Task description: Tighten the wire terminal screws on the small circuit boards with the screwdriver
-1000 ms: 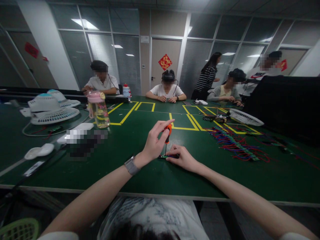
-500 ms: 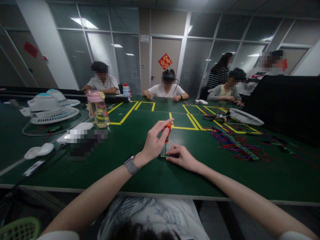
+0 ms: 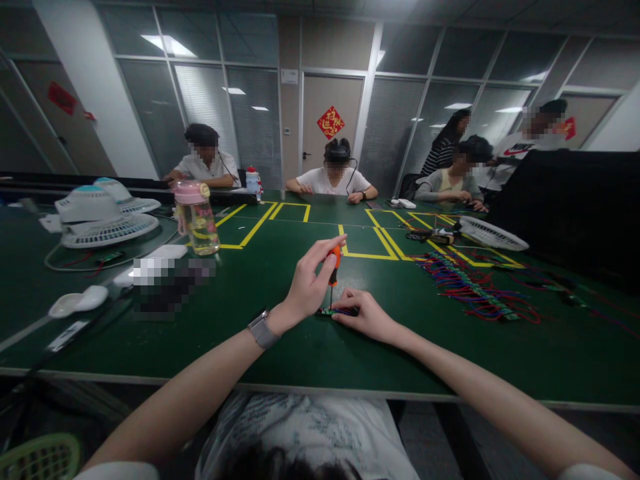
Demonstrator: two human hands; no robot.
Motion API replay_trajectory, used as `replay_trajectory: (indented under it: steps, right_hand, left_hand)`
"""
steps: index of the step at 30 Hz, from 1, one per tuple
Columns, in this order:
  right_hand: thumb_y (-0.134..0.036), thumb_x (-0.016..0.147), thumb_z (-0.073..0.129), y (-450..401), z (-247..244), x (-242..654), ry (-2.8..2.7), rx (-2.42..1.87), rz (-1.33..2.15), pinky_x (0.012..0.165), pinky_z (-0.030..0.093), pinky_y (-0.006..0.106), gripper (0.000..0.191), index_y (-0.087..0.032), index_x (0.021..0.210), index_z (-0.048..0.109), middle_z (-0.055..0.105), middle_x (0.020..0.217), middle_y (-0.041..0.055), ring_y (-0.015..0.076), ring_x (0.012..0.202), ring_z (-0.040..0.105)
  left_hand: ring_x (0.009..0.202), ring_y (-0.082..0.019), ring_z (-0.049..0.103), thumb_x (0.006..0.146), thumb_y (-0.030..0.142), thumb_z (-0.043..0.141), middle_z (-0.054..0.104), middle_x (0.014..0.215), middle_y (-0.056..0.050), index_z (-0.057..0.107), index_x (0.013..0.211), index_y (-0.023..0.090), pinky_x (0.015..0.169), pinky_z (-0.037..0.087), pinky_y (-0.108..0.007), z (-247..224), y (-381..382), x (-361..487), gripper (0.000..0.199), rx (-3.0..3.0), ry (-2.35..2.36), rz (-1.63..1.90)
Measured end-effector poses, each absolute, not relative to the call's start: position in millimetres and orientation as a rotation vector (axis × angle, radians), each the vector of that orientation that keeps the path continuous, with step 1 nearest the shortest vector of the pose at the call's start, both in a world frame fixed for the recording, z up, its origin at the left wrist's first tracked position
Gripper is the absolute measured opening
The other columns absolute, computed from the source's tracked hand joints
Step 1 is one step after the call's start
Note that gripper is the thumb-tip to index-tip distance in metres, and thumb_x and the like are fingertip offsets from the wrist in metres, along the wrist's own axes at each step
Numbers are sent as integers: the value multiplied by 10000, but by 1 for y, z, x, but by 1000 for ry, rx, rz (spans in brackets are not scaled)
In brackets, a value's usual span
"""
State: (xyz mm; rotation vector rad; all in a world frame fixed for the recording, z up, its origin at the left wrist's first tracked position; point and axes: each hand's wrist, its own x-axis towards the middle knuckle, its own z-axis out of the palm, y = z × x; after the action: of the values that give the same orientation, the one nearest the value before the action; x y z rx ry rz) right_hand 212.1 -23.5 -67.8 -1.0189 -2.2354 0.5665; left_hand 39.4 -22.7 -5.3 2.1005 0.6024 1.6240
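Observation:
An orange and black screwdriver stands nearly upright, its shaft pointing down onto a small green circuit board. My left hand is closed around its handle, thumb on the near side and fingers reaching past it. Lying low on the table, my right hand pinches the right part of the board and the dark wires beside it. Its fingers cover some of the board. Whether the screwdriver's tip sits in a screw is too small to tell.
A row of wired circuit boards lies at right, with a white fan part behind it. At left are a pink-lidded bottle, white fans and an open white case. Several people sit or stand across the green table.
The screwdriver's handle has turned slightly and stands a little straighter in my left hand. My right hand and the board have stayed in place.

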Motion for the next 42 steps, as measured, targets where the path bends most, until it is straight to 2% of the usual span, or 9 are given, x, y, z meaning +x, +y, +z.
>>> replay_trajectory:
  steps: [4,8,13,15,19,24,29,33,42]
  right_hand:
    - [-230,785,676,-25,-67,212,-2241,-1029,550,647,427,261,179,-156,926,757,581,758,37,141,680,544]
    - [-238,794,665,-25,-66,211,-2250,-1020,552,652,433,259,175,-167,927,754,603,785,41,140,691,555]
    - [-231,794,662,-25,-66,212,-2247,-1000,550,667,439,265,176,-162,927,754,604,777,40,143,695,561]
    - [-232,794,663,-25,-66,212,-2249,-998,554,667,439,265,174,-165,925,755,604,771,37,142,692,560]
    - [-238,796,666,-25,-66,212,-2248,-1004,555,665,436,264,174,-171,930,755,604,776,38,143,696,559]
    - [-223,790,672,-25,-66,212,-2257,-1014,542,649,426,258,175,-160,930,755,595,764,35,137,678,549]
    - [-228,795,670,-25,-65,212,-2256,-999,545,651,420,255,178,-156,933,756,596,758,36,136,681,549]
    - [-245,801,669,-25,-65,212,-2250,-1001,561,658,425,256,174,-172,933,756,591,760,31,136,687,548]
    - [-254,806,663,-24,-67,213,-2251,-1008,558,661,427,260,179,-183,941,756,589,763,30,139,694,553]
  left_hand:
    - [897,-143,593,923,240,488,615,1032,-59,577,1233,225,796,498,-272,-5,-22,40,323,2091,649,1667]
    - [837,-130,545,862,265,600,547,926,-30,649,1132,236,771,477,-260,-3,-23,39,276,2168,724,1745]
    - [954,-150,561,947,260,431,555,1058,-58,604,1214,251,851,478,-287,-3,-24,38,318,2130,677,1688]
    - [945,-149,586,965,259,380,582,1116,-68,550,1275,248,831,497,-289,-5,-23,39,354,2080,621,1637]
    - [832,-132,631,944,279,444,625,1089,-78,503,1309,218,747,532,-261,-7,-22,41,375,1968,601,1613]
    - [863,-135,597,910,276,519,607,983,-44,606,1189,238,757,518,-248,-6,-23,42,294,2042,698,1658]
    - [971,-157,583,957,251,410,592,1107,-69,577,1235,239,805,499,-271,-6,-23,40,325,2054,704,1681]
    - [1031,-180,594,959,253,401,609,1154,-83,551,1265,225,836,502,-292,-7,-21,39,342,2012,680,1666]
    - [893,-139,578,917,240,495,597,1015,-54,607,1180,228,759,499,-249,-2,-23,40,286,2089,731,1699]
